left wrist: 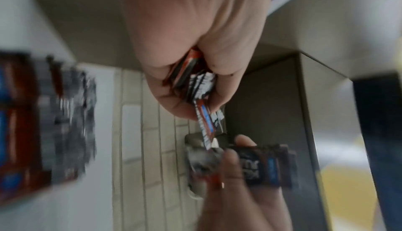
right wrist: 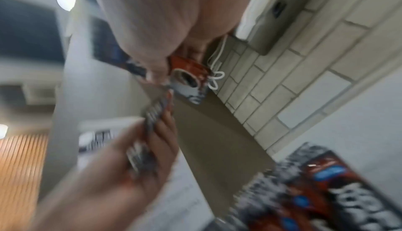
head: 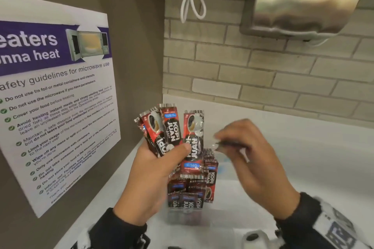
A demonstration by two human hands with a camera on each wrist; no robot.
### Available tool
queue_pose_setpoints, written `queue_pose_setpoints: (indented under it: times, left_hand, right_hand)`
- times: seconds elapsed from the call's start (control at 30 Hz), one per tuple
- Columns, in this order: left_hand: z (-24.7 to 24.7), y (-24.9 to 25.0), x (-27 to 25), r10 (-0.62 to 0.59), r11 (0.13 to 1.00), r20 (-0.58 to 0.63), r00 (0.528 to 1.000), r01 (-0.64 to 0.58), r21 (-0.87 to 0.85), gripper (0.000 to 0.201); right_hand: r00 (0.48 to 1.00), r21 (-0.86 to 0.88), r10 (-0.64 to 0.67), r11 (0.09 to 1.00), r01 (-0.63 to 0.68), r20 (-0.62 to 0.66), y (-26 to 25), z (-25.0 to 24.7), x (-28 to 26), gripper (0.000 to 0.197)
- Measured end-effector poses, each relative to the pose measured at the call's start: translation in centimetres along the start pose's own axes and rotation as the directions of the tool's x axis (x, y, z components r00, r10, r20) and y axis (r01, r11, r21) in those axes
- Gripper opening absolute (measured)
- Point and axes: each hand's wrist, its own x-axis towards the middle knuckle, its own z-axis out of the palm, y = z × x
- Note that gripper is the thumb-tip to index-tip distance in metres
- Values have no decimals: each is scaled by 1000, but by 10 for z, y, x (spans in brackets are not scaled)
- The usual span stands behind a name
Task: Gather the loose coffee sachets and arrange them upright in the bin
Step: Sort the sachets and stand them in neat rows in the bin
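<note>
Risk first: fanned bundle of Kopi Juan coffee sachets (head: pixel 172 129) gripped in left hand (head: pixel 149 180), thumb clamped across the fronts, ends splayed at different angles. Likely to slip or spill onto the white worktop (head: pixel 303 157) if the thumb eases while one is drawn out. Right hand (head: pixel 249 157) raised just beside the bundle, blurred in the head view; in the wrist views apparently pinching a single sachet (left wrist: pixel 269 167) between thumb and fingertips. Slick foil and a thin pinch, so a drop looks possible. Lowered at a slant, that sachet could knock over those already standing.

Clear bin (head: pixel 188 211) directly below the hands, walls nearly invisible and easy to clip with a knuckle. Inside, more sachets (head: pixel 209 172): some upright at the back, others near the front lying at angles, printing sideways. Not yet neatly arranged, by the look of it. Exact count not readable.
</note>
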Motion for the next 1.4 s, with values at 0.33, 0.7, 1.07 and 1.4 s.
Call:
queue_pose_setpoints:
  times: [0.33, 0.7, 1.07, 1.4]
  left_hand:
    - [-17, 12, 1, -41, 915, 152, 988, -24, 403, 53]
    - [-4, 5, -1, 17, 999, -149, 989, -22, -35, 29]
    - [-5, 18, 10, -10, 950, 71, 997, -13, 312, 42]
    - [14, -1, -2, -48, 999, -81, 996, 50, 19, 43]
  right_hand:
    - [758, -51, 379, 907, -418, 531, -4, -10, 42, 23]
    - [689, 569, 653, 452, -687, 315, -1, 29, 2, 23]
    - [788, 385, 372, 719, -579, 490, 8, 10, -10, 31]
    - [745, 691, 543, 364, -625, 388, 15, 26, -19, 43]
